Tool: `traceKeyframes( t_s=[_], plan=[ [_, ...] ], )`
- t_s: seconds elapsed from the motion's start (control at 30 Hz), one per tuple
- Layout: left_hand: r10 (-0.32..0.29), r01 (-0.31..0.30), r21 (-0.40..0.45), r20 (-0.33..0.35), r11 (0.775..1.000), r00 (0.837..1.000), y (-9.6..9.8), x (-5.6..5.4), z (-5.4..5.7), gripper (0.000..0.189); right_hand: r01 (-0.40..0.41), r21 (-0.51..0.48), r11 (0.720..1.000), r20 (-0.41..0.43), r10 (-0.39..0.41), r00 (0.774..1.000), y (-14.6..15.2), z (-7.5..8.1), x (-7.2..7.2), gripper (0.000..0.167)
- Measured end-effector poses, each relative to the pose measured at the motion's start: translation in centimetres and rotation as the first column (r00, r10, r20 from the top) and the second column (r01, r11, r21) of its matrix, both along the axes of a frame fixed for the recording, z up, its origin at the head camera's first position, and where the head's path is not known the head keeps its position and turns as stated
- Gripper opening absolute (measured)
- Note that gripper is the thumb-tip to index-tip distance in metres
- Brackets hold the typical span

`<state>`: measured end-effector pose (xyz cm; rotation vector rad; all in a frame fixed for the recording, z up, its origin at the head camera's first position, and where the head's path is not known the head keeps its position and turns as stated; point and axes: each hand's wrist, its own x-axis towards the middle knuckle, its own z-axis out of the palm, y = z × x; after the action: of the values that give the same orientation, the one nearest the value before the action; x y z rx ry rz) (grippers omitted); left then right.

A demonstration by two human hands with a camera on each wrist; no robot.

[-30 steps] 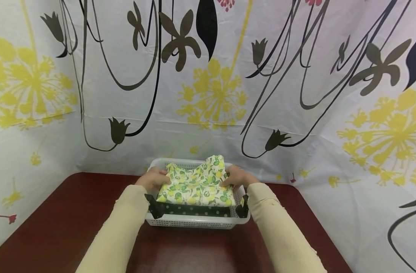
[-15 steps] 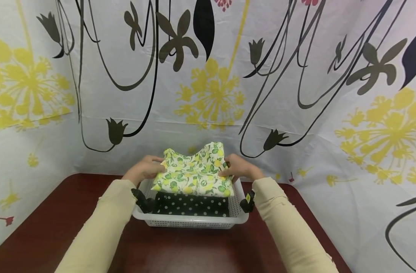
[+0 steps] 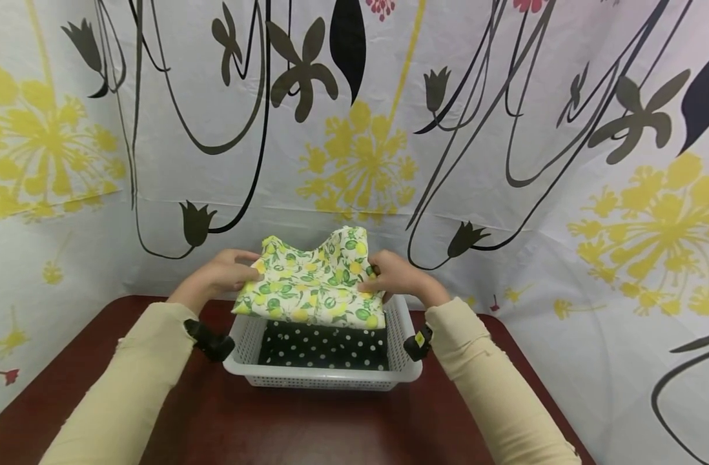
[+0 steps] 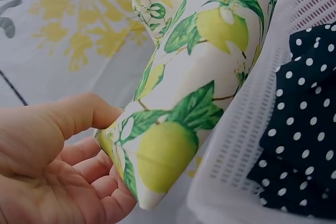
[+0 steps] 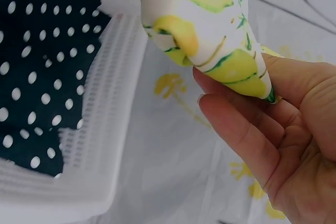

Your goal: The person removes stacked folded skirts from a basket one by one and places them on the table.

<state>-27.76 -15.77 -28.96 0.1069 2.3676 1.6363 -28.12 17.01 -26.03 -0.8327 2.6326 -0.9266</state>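
Observation:
A folded white garment with a lemon print (image 3: 308, 284) is held up above a white plastic basket (image 3: 331, 376). My left hand (image 3: 221, 272) pinches its left edge between thumb and fingers; the left wrist view shows the thumb on top of the cloth (image 4: 168, 145) and the fingers beneath. On the opposite edge, my right hand (image 3: 395, 274) pinches the fabric the same way, with the fingers (image 5: 236, 124) under it in the right wrist view. Inside the basket lies a dark cloth with white polka dots (image 3: 325, 347), partly hidden by the lemon garment.
The basket stands on a dark red-brown table (image 3: 273, 426) near its back edge. Behind and on both sides hangs a white sheet (image 3: 354, 174) printed with flowers. Each wrist wears a small black camera, such as the left one (image 3: 209, 342).
Both hands have raised the lemon garment out of the basket and shifted it somewhat left. More of the polka-dot cloth now shows beneath. The basket has hardly moved.

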Motion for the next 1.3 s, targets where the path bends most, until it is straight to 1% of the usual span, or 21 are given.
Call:
traceKeyframes(
  t_s=[0.23, 0.37, 0.47, 0.63, 0.7, 0.87, 0.93, 1.03, 1.2, 1.3],
  plan=[
    [0.000, -0.004, -0.068, -0.055, 0.998, 0.999, -2.2, 1.2, 1.6, 0.064, -0.031, -0.021, 0.999, -0.045, 0.030, 0.999, -2.1, 0.8, 0.5, 0.039],
    [-0.001, -0.004, -0.086, -0.061, 0.996, 0.998, -3.2, 1.7, 2.2, 0.065, -0.037, -0.034, 0.999, -0.051, 0.035, 0.998, -3.0, 1.1, 0.6, 0.038],
    [-0.014, 0.008, -0.090, -0.068, 0.996, 0.998, -3.9, 2.1, 2.6, 0.065, -0.035, -0.039, 0.999, -0.043, 0.033, 0.999, -3.7, 1.3, 0.6, 0.037],
    [-0.025, 0.015, -0.115, -0.088, 0.993, 0.996, -5.1, 2.4, 3.0, 0.067, -0.043, -0.055, 0.998, -0.026, 0.041, 0.999, -4.7, 1.5, 0.4, 0.032],
    [-0.022, 0.009, -0.133, -0.095, 0.991, 0.995, -5.6, 2.4, 3.2, 0.067, -0.049, -0.065, 0.997, -0.018, 0.048, 0.999, -5.1, 1.5, 0.4, 0.029],
    [-0.011, -0.011, -0.180, -0.120, 0.984, 0.993, -7.0, 2.8, 3.7, 0.068, -0.066, -0.085, 0.994, -0.014, 0.066, 0.998, -6.3, 1.5, 0.3, 0.033],
    [-0.007, -0.018, -0.190, -0.128, 0.982, 0.992, -7.6, 3.1, 3.8, 0.068, -0.076, -0.095, 0.993, -0.012, 0.075, 0.997, -6.8, 1.4, 0.3, 0.036],
    [-0.006, -0.020, -0.199, -0.133, 0.980, 0.991, -8.6, 3.4, 3.8, 0.070, -0.098, -0.113, 0.989, -0.012, 0.097, 0.995, -7.7, 1.2, 0.2, 0.036],
    [-0.017, -0.012, -0.207, -0.137, 0.978, 0.990, -10.1, 3.7, 3.4, 0.071, -0.100, -0.143, 0.985, 0.002, 0.101, 0.995, -9.1, 0.6, 0.2, 0.028],
    [-0.014, -0.012, -0.204, -0.127, 0.979, 0.992, -11.0, 3.9, 3.1, 0.072, -0.094, -0.160, 0.983, 0.019, 0.099, 0.995, -10.0, -0.1, 0.2, 0.023]
  ],
)
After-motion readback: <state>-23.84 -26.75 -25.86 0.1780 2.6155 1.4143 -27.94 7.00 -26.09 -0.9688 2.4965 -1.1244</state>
